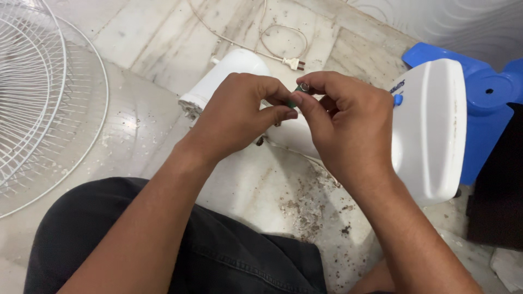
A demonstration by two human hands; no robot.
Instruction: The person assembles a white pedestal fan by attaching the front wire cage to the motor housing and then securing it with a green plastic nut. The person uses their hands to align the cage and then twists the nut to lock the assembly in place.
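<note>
A small green part point(295, 97) with a pale metallic end is held up between both hands, above the white fan body point(430, 130) that lies on the marble floor point(163, 38). The left hand point(239, 117) is curled, its thumb and forefinger pinched onto the near side of the part; the right hand point(343, 122) is closed on the far side, forefinger and thumb meeting at the metallic tip. Most of the part is hidden by fingertips, so its exact kind cannot be told. It is judged to be very light and rigid, small enough to slip from a loose pinch — a fingertip grip at both ends, as shown, seems the sound way to take it. A white motor housing point(229, 76) lies just behind the hands, a loose cord with a two-pin plug point(295, 64) beyond it, a white wire fan guard point(32, 98) to the left, and a blue base point(485, 98) to the right. Dirt is scattered on the floor near the dark trousers point(180, 245).
</note>
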